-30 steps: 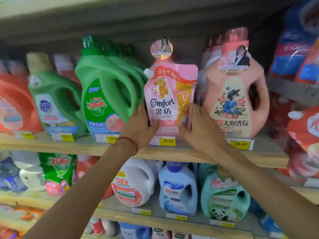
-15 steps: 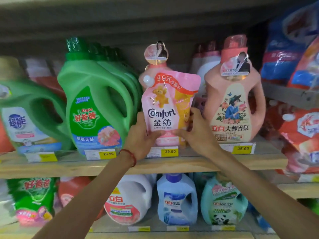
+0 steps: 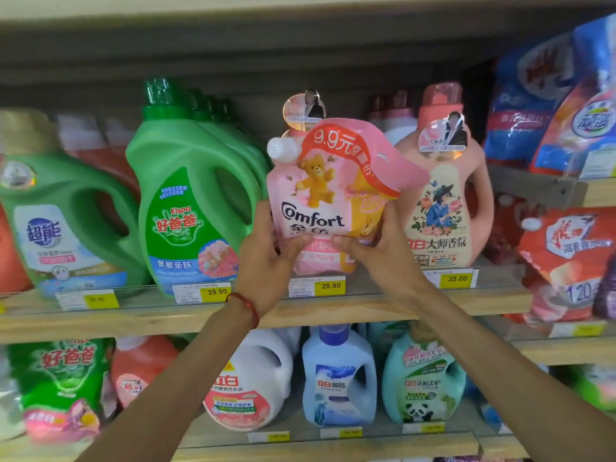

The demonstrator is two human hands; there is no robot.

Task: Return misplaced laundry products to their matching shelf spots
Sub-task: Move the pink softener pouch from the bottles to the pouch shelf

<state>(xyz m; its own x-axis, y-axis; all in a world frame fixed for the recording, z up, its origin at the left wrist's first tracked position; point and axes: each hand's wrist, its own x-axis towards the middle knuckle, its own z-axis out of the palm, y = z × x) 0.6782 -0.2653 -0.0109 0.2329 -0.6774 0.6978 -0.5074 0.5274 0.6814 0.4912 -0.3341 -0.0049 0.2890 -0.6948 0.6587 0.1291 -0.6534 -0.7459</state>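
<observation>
A pink Comfort softener pouch [image 3: 328, 191] with a teddy bear and a white spout cap is held up in front of the upper wooden shelf [image 3: 333, 311]. My left hand [image 3: 266, 258] grips its lower left edge and my right hand [image 3: 383, 251] grips its lower right edge, thumbs across the front. The pouch tilts slightly and its top right corner folds over. Behind it stands a peach bottle, mostly hidden, only its round neck tag [image 3: 304, 106] showing. A second peach detergent bottle [image 3: 446, 201] stands to the right.
Green Kispa jugs [image 3: 190, 201] stand left of the pouch, another green jug [image 3: 56, 221] further left. Blue and red powder bags [image 3: 553, 105] fill the right side. The lower shelf holds white [image 3: 253, 378], blue [image 3: 338, 378] and teal [image 3: 423, 381] bottles. Yellow price tags line the shelf edge.
The pouch has come up and toward me, off the shelf front, and now tilts with its top corner bent. Both hands stayed on its lower edges.
</observation>
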